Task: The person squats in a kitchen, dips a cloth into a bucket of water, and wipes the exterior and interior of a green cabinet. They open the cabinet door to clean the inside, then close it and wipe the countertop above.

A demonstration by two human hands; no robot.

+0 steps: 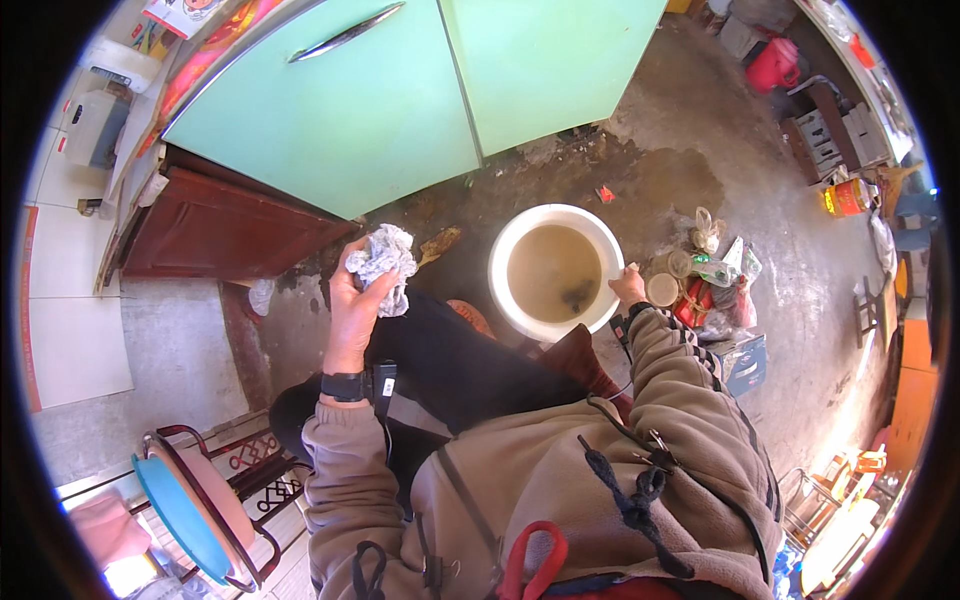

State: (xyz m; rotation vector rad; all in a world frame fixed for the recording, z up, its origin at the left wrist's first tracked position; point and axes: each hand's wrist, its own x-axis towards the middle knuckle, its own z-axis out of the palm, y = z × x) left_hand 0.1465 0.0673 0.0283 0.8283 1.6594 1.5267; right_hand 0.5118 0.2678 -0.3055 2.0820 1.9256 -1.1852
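My left hand (352, 310) is raised beside the green cabinet doors, its fingers closed round a crumpled whitish-grey cloth (381, 262). On the floor in front of me stands a round white basin (507, 305) holding murky brown water (548, 262). A dark clump (578, 296) shows in the water near the basin's right side. My right hand (629, 287) grips the basin's right rim, with some of its fingers hidden from view.
Green cabinet doors (330, 110) rise ahead, with a dark red panel (220, 225) at left. Bags and clear plastic containers (715, 280) lie right of the basin near a blue box (742, 364). A rack with a turquoise basin (175, 515) stands lower left.
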